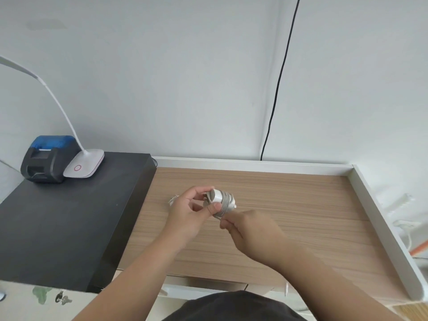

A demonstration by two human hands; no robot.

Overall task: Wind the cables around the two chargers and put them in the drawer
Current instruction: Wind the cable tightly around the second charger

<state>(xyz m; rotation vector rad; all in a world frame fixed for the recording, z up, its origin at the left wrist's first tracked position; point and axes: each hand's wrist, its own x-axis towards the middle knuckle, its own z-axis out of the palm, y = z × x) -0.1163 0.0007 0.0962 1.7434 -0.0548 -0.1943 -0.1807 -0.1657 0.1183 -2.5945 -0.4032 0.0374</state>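
A pale wood-grain bench with a raised white rim is filling the right and middle of the view, and a black rectangular cabinet top is sitting against its left side. At the far left corner of that black top, a dark grey and blue small printer is standing just beside the white base of a white gooseneck desk lamp. A thin black cord is hanging down the wall to the far edge of the bench.

Above the middle of the bench, the left hand is pinching a white charger block with grey cable wound around it between thumb and fingers. The right hand, just near and right of the charger, is closing its fingers on the cable end at the coil's near side. A second white charger is lying on the bench behind the left hand, mostly hidden.
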